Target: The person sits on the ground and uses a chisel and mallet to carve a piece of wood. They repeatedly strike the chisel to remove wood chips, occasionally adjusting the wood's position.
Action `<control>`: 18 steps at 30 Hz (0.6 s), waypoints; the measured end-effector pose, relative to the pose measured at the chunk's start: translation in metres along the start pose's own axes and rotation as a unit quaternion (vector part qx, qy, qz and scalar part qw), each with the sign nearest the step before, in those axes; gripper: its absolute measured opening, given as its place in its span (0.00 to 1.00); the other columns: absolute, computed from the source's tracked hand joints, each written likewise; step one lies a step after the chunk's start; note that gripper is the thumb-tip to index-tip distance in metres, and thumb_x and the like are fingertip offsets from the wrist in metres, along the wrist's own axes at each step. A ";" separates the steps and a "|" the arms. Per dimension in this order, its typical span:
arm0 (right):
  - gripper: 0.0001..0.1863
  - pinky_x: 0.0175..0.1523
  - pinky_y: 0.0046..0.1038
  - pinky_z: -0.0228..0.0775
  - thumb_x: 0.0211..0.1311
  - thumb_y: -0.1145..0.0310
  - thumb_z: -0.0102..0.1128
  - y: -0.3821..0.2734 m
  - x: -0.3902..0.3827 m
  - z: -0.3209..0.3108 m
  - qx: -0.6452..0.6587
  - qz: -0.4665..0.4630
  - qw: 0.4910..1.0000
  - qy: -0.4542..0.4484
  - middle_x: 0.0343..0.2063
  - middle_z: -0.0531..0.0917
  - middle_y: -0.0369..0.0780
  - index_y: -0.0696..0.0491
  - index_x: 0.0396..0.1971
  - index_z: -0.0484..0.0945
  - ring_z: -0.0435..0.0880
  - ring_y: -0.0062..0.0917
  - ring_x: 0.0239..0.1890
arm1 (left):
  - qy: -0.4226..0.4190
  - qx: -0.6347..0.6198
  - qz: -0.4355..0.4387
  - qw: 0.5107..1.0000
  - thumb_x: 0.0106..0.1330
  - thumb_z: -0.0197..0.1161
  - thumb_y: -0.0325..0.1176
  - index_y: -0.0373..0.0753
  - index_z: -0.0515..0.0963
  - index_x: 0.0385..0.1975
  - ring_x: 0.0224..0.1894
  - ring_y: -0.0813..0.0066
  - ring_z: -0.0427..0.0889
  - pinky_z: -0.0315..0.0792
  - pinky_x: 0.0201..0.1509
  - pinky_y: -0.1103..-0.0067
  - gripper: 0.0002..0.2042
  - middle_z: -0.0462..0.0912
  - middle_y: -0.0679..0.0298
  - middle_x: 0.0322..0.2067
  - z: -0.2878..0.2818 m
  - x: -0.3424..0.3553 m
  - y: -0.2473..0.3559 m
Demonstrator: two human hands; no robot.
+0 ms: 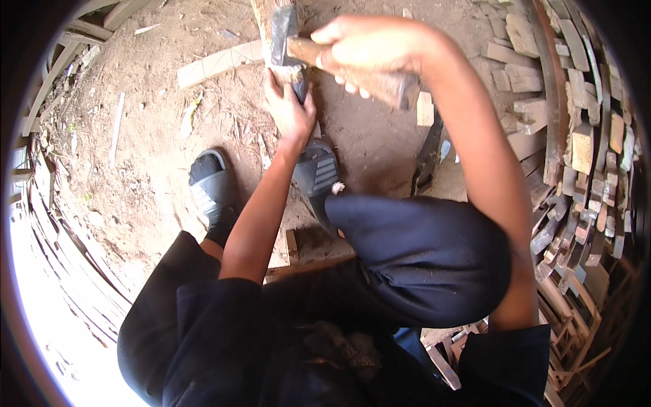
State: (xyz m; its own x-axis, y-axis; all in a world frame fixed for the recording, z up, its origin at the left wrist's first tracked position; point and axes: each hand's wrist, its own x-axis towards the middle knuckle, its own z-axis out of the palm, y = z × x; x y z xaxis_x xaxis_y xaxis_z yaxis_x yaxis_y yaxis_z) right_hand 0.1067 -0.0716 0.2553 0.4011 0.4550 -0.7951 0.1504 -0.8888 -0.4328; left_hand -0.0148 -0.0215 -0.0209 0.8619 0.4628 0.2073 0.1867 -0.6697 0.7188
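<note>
My right hand [359, 54] is closed round a thick, worn wooden piece [400, 88] held slanting near the top centre. Its left end meets a dark, flat metal piece [283, 34]; I cannot tell whether they are joined. Below that, my left hand [290, 108] is closed round a dark bar [298, 88] along an upright pale wooden length [262, 17], beside my right sandalled foot [315, 169]. What lies under my fingers is partly hidden.
A pale plank [210, 68] lies on the dirt ground [142, 102]. My left sandalled foot [211, 186] is left of centre. Stacked wood offcuts [580, 149] line the right; long boards [57, 224] line the left. A dark wooden piece [427, 156] lies right of my foot.
</note>
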 end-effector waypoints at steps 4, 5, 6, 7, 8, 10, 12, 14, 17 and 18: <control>0.26 0.28 0.24 0.73 0.67 0.69 0.51 0.003 0.008 -0.005 0.087 -0.030 0.996 0.006 0.26 0.76 0.39 0.61 0.63 0.63 0.76 0.20 0.24 | 0.032 0.019 0.005 0.999 0.60 0.65 0.37 0.23 0.73 0.44 0.66 0.41 0.59 0.51 0.66 0.51 0.22 0.63 0.34 0.59 0.001 0.001 -0.004; 0.23 0.29 0.25 0.74 0.68 0.70 0.49 0.002 -0.002 -0.010 0.174 -0.044 0.984 -0.013 0.26 0.76 0.40 0.63 0.60 0.65 0.77 0.22 0.24 | 0.071 -0.058 0.044 0.995 0.60 0.66 0.35 0.25 0.73 0.46 0.65 0.41 0.60 0.53 0.66 0.53 0.21 0.64 0.36 0.58 -0.007 0.012 -0.006; 0.20 0.30 0.26 0.74 0.69 0.70 0.47 0.004 -0.010 -0.012 0.260 -0.057 0.963 -0.032 0.27 0.77 0.42 0.65 0.57 0.67 0.77 0.24 0.25 | 0.077 -0.114 0.023 0.990 0.59 0.65 0.32 0.26 0.73 0.47 0.61 0.45 0.66 0.59 0.62 0.56 0.20 0.68 0.37 0.55 -0.013 0.019 -0.003; 0.21 0.30 0.26 0.75 0.69 0.70 0.47 0.012 -0.013 -0.008 0.296 -0.068 0.953 0.000 0.27 0.77 0.43 0.64 0.59 0.65 0.77 0.23 0.25 | 0.086 -0.164 0.007 0.983 0.59 0.64 0.30 0.28 0.72 0.48 0.58 0.49 0.72 0.65 0.59 0.60 0.19 0.72 0.39 0.52 -0.025 0.029 0.000; 0.23 0.30 0.25 0.75 0.69 0.69 0.48 0.021 -0.016 -0.005 0.327 -0.080 0.941 0.035 0.28 0.77 0.43 0.64 0.60 0.64 0.77 0.23 0.24 | 0.051 -0.255 -0.055 0.964 0.62 0.62 0.27 0.30 0.73 0.45 0.39 0.62 0.82 0.75 0.43 0.69 0.13 0.81 0.47 0.38 -0.037 0.037 0.005; 0.34 0.27 0.21 0.73 0.65 0.67 0.57 0.036 -0.033 0.005 0.355 -0.071 0.922 0.137 0.25 0.77 0.36 0.58 0.69 0.56 0.76 0.19 0.23 | 0.028 -0.385 -0.152 0.910 0.65 0.63 0.30 0.32 0.74 0.40 0.21 0.73 0.78 0.73 0.29 0.75 0.09 0.81 0.61 0.22 -0.052 0.062 0.023; 0.36 0.26 0.21 0.73 0.65 0.67 0.58 0.051 -0.042 0.019 0.363 -0.049 0.914 0.174 0.26 0.78 0.37 0.57 0.70 0.54 0.77 0.19 0.23 | 0.039 -0.289 -0.144 0.946 0.65 0.65 0.33 0.34 0.75 0.36 0.18 0.79 0.74 0.72 0.26 0.78 0.09 0.81 0.62 0.20 -0.052 0.080 -0.004; 0.36 0.26 0.22 0.74 0.64 0.70 0.58 0.087 -0.049 0.047 0.411 -0.031 0.888 0.204 0.25 0.78 0.36 0.56 0.70 0.54 0.78 0.19 0.23 | -0.031 -0.244 -0.201 0.948 0.60 0.69 0.41 0.35 0.77 0.30 0.14 0.79 0.73 0.70 0.21 0.77 0.14 0.78 0.64 0.15 -0.059 0.086 -0.007; 0.36 0.26 0.23 0.75 0.65 0.69 0.59 0.148 -0.040 0.122 0.488 -0.041 0.847 0.207 0.27 0.80 0.38 0.53 0.70 0.53 0.79 0.20 0.23 | -0.142 -0.145 -0.302 0.931 0.53 0.75 0.49 0.35 0.77 0.24 0.14 0.78 0.73 0.70 0.17 0.75 0.22 0.77 0.64 0.14 -0.080 0.076 -0.027; 0.35 0.26 0.23 0.74 0.66 0.69 0.58 0.176 -0.040 0.150 0.512 -0.032 0.834 0.201 0.27 0.80 0.37 0.53 0.70 0.55 0.79 0.20 0.24 | -0.173 -0.172 -0.285 0.927 0.50 0.76 0.53 0.34 0.78 0.25 0.14 0.78 0.73 0.70 0.17 0.75 0.24 0.77 0.63 0.15 -0.079 0.064 -0.036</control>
State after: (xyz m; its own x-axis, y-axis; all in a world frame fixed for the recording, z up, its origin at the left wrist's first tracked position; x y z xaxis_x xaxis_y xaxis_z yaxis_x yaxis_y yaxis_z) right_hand -0.0185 -0.2376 0.1472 0.7233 0.2624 -0.6387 -0.5855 -0.2571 -0.7688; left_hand -0.0032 0.0780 0.0189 0.7799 0.4311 -0.4538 0.5484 -0.1212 0.8274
